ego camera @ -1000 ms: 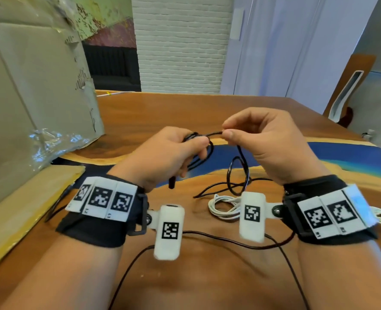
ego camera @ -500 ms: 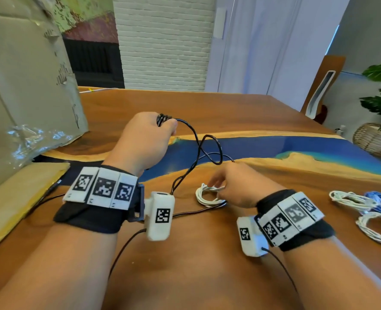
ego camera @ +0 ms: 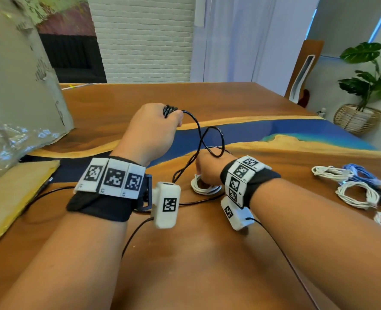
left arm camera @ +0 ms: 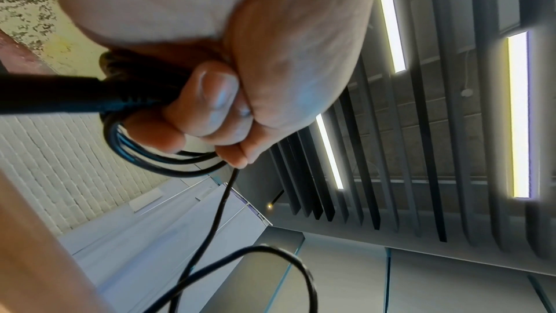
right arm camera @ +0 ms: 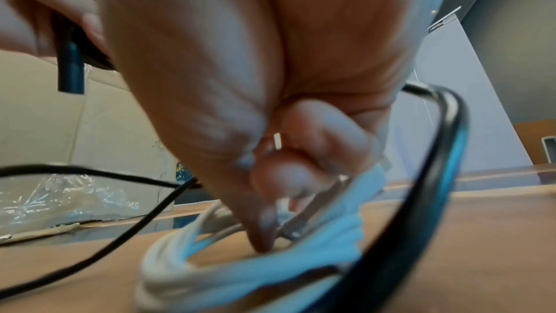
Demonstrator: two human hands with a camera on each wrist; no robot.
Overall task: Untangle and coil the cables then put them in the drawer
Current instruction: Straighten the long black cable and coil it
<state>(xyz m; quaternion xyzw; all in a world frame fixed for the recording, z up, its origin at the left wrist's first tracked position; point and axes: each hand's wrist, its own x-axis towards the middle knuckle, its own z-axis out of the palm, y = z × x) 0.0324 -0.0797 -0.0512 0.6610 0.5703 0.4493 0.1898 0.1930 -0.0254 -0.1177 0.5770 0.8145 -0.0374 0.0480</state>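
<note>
Left hand (ego camera: 150, 130), centre of the head view, raised off the desk (ego camera: 122, 101). Grip clenched round a small bundle of finished turns of the black cable (ego camera: 199, 135); the left wrist view shows fingers (left arm camera: 216, 94) curled over several loops with the plug body sticking out to the left. Judged reason for the height: keeps the made turns from springing open and lets the free tail hang clear so its kinks show.

Tail drops from the fist, forms one loose loop in the air over the blue strip of the desk, then crosses above the right wrist. Still uncoiled, so the black cable is only part done.

Right hand (ego camera: 208, 170), just right of centre, is low on the desk, on a white coil (ego camera: 204, 186). Right wrist view is blurred: fingertips (right arm camera: 261, 235) reach down into the white turns, seemingly pinching them, but I cannot tell for certain that the grip is closed on them. Likely purpose: shifting the white coil out from under the black tail.

Further coils, white (ego camera: 356, 194) and blue (ego camera: 359, 173), lie at right edge, apparently finished and parked. No drawer in view
</note>
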